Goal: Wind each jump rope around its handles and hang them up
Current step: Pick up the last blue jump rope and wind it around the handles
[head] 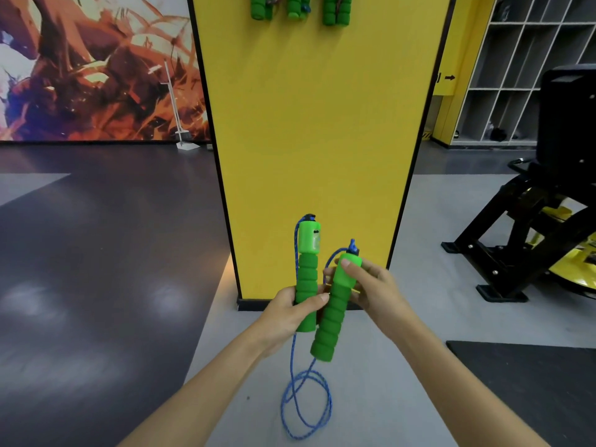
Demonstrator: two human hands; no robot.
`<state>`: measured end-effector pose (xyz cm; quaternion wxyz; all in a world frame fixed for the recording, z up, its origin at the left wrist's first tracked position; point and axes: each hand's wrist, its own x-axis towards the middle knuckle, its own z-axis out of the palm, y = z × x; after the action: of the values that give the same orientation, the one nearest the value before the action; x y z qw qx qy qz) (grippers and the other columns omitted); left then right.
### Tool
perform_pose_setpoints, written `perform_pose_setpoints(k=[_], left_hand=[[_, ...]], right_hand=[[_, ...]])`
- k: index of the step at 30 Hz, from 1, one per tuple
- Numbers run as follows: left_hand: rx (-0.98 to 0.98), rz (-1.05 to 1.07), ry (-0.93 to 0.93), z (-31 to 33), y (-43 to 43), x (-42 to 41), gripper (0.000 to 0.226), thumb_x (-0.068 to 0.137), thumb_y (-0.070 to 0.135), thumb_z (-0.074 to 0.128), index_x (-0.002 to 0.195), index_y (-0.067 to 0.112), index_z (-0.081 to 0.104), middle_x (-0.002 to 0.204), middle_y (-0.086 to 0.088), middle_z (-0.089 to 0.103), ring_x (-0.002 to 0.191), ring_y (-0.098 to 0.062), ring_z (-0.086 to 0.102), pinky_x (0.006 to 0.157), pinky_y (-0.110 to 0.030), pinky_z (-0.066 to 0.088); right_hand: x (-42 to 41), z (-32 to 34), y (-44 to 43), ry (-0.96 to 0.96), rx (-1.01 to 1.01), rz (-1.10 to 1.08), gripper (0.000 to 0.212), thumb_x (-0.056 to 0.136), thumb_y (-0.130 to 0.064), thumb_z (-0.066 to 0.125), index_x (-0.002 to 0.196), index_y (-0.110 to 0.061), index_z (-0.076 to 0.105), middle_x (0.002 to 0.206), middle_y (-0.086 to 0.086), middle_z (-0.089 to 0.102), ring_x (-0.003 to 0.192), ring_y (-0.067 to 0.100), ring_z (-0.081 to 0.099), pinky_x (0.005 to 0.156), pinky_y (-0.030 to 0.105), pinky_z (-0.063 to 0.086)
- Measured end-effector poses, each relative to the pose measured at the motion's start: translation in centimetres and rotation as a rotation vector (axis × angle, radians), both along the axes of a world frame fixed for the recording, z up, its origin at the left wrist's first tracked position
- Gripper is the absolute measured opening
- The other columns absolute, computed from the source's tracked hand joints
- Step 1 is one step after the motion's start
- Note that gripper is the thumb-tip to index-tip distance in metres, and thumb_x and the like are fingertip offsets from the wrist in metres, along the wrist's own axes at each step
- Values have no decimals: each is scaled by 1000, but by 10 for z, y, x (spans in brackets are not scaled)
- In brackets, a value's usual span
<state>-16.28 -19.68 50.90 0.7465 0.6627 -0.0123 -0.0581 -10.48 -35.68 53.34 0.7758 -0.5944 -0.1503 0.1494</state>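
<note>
My left hand (292, 312) grips the lower part of a green foam jump-rope handle (308, 271), held upright, with a counter block at its top. My right hand (371, 287) holds the second green handle (332, 314) near its top, tilted so its lower end points down and to the left. The two handles almost touch in front of me. A blue rope (306, 404) runs from both handle tops and hangs down in loose loops onto the grey floor. Three wound jump ropes (298, 8) with green handles hang at the top of the yellow pillar (319, 124).
The yellow pillar stands straight ahead, close by. A black and yellow gym machine (532, 221) is on the right, with a dark mat (532, 382) in front of it. Grey cubby shelves (516, 75) stand at the back right. A painted mural wall (96, 66) is at the back left.
</note>
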Motion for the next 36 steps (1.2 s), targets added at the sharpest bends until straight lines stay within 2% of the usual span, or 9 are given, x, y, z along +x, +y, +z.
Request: perform_pose_setpoints(k=[4,9,13,17,23,26,30,33,36], left_hand=[[-85,-136,25,1,-5,-12,40,88,25,58,122,5,57,119,-17,66,111,-31,64,91,-37,53],[-117,-165,69,6,-11,-16,36,90,25,60,120,5,58,108,-14,70,98,-26,68,83,-33,55],[-95,-155,127,8,-9,-15,28,90,23,61,112,7,62,99,-11,72,89,-24,69,84,-38,56],[-142,-96,170,4,-10,-18,40,79,28,68,111,4,64,98,-16,71,89,-29,69,84,-42,56],[69,10,179,-1,-12,-22,14,75,8,78,84,5,67,69,-10,64,56,-19,60,61,-31,55],[129,40,180,4,-6,-23,9,77,1,73,77,3,64,60,-9,59,48,-17,54,53,-28,52],[159,-5,159,11,4,-27,13,80,-1,68,72,7,62,58,-7,56,46,-15,52,48,-25,49],[162,-55,158,16,9,-29,13,78,1,70,72,8,61,59,-7,56,46,-14,52,48,-24,49],[149,-85,166,20,9,-30,11,73,6,72,70,9,62,58,-6,55,45,-13,52,47,-23,48]], right_hand=[[7,21,12,4,-19,-37,25,91,-26,59,106,-7,64,98,13,69,88,26,65,74,33,54],[0,21,24,94,27,16,35,90,-28,61,117,-7,56,109,23,67,96,33,67,86,50,52],[-7,15,29,114,116,21,43,84,-16,67,121,1,51,107,20,68,94,32,69,73,42,58],[-8,14,35,107,148,-94,42,84,-13,68,119,1,50,99,16,67,85,27,70,67,40,58],[-13,7,40,81,111,-171,41,82,-13,72,115,-2,51,100,19,66,85,28,71,70,45,58],[-8,7,32,103,15,-149,45,78,-31,74,111,-5,56,104,20,67,87,27,69,80,49,57],[11,10,18,162,-54,-239,53,84,-62,46,98,-14,61,92,2,68,83,20,65,72,35,53],[30,11,12,180,25,-314,53,96,-56,27,86,-16,60,88,-1,63,92,21,56,80,35,46],[40,9,16,223,168,-98,63,99,-53,17,102,-13,65,103,6,67,105,20,57,87,37,43]])
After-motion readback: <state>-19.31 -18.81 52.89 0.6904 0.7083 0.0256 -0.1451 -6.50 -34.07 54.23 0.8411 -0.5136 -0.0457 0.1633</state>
